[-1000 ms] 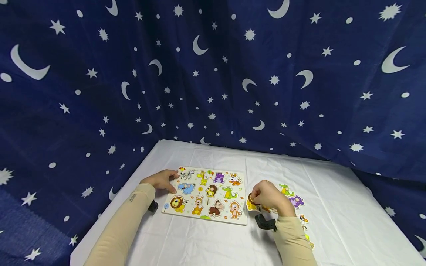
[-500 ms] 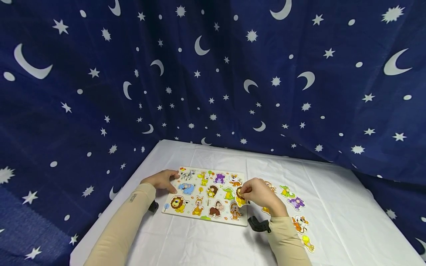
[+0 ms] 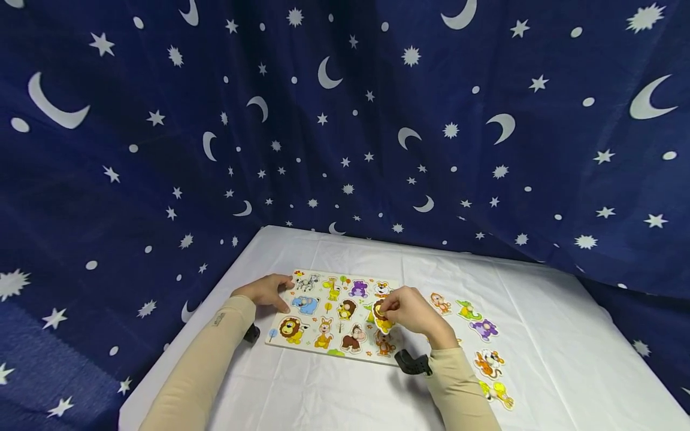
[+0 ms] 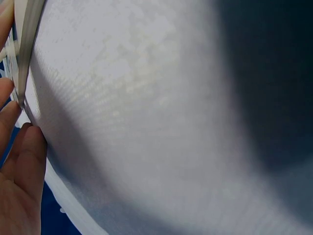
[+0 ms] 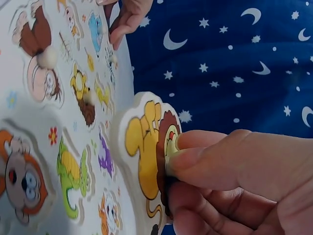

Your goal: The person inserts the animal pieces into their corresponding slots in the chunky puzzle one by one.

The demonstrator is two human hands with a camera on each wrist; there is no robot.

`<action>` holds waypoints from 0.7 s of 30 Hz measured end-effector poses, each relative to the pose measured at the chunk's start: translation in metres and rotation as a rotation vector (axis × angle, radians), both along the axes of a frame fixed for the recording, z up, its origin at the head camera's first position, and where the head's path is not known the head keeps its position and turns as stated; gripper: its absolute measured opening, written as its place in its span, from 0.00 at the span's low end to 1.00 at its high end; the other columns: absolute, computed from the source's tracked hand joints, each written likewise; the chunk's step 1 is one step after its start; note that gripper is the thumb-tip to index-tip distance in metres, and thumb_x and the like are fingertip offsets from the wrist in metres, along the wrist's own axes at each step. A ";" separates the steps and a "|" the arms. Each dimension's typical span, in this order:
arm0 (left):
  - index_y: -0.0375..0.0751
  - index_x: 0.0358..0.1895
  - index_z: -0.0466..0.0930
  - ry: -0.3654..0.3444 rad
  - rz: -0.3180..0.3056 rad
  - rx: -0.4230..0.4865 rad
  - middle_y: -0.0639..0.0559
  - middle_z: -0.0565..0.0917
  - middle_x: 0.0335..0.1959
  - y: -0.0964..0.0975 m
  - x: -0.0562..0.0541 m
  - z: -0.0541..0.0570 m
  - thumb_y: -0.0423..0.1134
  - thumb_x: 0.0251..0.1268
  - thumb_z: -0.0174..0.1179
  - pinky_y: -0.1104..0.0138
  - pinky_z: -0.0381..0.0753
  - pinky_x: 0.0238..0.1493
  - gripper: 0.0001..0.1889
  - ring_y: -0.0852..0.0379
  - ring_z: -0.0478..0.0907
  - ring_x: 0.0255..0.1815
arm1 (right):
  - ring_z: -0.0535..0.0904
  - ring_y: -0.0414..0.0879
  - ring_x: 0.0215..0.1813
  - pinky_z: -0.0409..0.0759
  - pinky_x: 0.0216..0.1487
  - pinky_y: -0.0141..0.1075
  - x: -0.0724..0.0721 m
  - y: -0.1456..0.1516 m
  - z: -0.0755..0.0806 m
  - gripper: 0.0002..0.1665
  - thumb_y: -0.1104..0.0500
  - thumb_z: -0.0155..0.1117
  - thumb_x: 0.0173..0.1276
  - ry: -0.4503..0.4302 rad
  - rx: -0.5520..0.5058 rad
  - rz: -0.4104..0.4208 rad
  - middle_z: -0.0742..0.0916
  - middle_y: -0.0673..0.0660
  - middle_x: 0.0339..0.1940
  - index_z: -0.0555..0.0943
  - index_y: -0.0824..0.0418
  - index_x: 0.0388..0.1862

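Wooden lion piece (image 3: 384, 325): pinched between thumb and curled fingers of the right hand (image 3: 414, 312), held tilted over the right part of the puzzle board (image 3: 345, 293), partly covering the crocodile picture (image 3: 369, 314) from the head view. Could not tell about contact with the board. Rested the left hand (image 3: 264, 291) along the board's left edge, with fingers relaxed and thumb spread apart. Saw, loose on white cloth (image 3: 302, 395) to the right, monkey piece (image 3: 440, 303), crocodile piece (image 3: 469, 309), purple hippo piece (image 3: 484, 329) and tiger piece (image 3: 489, 363).
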State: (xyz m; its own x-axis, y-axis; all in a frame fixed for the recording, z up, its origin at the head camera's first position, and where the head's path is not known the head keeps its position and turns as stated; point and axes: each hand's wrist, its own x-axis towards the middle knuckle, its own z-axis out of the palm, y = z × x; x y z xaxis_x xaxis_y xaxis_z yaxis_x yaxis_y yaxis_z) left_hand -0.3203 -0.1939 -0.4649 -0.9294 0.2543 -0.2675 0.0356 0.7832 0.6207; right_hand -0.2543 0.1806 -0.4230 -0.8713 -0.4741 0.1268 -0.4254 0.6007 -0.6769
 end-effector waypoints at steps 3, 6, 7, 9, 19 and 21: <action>0.34 0.60 0.78 0.000 0.005 -0.003 0.40 0.65 0.77 0.000 0.000 0.001 0.31 0.41 0.80 0.49 0.54 0.81 0.36 0.39 0.58 0.79 | 0.82 0.37 0.29 0.82 0.32 0.28 -0.003 -0.006 -0.002 0.09 0.74 0.65 0.56 -0.002 -0.018 0.030 0.90 0.54 0.28 0.89 0.65 0.31; 0.34 0.60 0.79 0.001 0.014 -0.010 0.40 0.65 0.77 0.000 0.002 0.001 0.31 0.40 0.80 0.48 0.54 0.81 0.36 0.39 0.58 0.79 | 0.82 0.36 0.30 0.82 0.31 0.28 -0.006 -0.013 -0.004 0.09 0.74 0.65 0.55 0.005 -0.022 0.060 0.90 0.55 0.28 0.89 0.65 0.31; 0.35 0.60 0.79 -0.002 0.018 -0.010 0.41 0.65 0.77 0.001 0.002 0.001 0.31 0.40 0.80 0.48 0.53 0.81 0.36 0.39 0.58 0.79 | 0.82 0.36 0.30 0.82 0.31 0.27 -0.006 -0.015 -0.005 0.09 0.74 0.65 0.55 0.002 -0.023 0.069 0.91 0.56 0.28 0.89 0.65 0.31; 0.35 0.59 0.79 0.003 0.017 -0.021 0.41 0.66 0.77 0.001 0.003 0.000 0.32 0.40 0.80 0.48 0.54 0.81 0.35 0.39 0.58 0.79 | 0.82 0.36 0.29 0.82 0.31 0.27 -0.007 -0.020 -0.007 0.10 0.75 0.64 0.55 0.003 -0.025 0.089 0.91 0.56 0.28 0.89 0.66 0.31; 0.35 0.60 0.79 -0.004 0.022 -0.025 0.42 0.65 0.78 0.002 0.002 0.000 0.32 0.41 0.80 0.48 0.52 0.81 0.36 0.40 0.56 0.80 | 0.77 0.34 0.27 0.78 0.28 0.26 -0.014 -0.041 -0.010 0.10 0.75 0.65 0.55 0.013 -0.016 0.146 0.89 0.55 0.28 0.89 0.65 0.29; 0.35 0.60 0.79 -0.003 0.020 -0.023 0.42 0.64 0.78 0.001 0.002 0.000 0.32 0.41 0.80 0.48 0.52 0.81 0.35 0.39 0.56 0.80 | 0.77 0.33 0.27 0.78 0.28 0.26 -0.015 -0.045 -0.010 0.09 0.75 0.65 0.56 0.014 -0.017 0.164 0.90 0.55 0.28 0.89 0.65 0.30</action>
State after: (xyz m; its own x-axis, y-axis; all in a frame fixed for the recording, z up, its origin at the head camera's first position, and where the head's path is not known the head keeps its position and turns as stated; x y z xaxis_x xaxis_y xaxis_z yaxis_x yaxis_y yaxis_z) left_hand -0.3182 -0.1929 -0.4644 -0.9333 0.2292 -0.2763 0.0176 0.7980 0.6023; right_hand -0.2691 0.1359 -0.4328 -0.7807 -0.6074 0.1472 -0.5259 0.5112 -0.6797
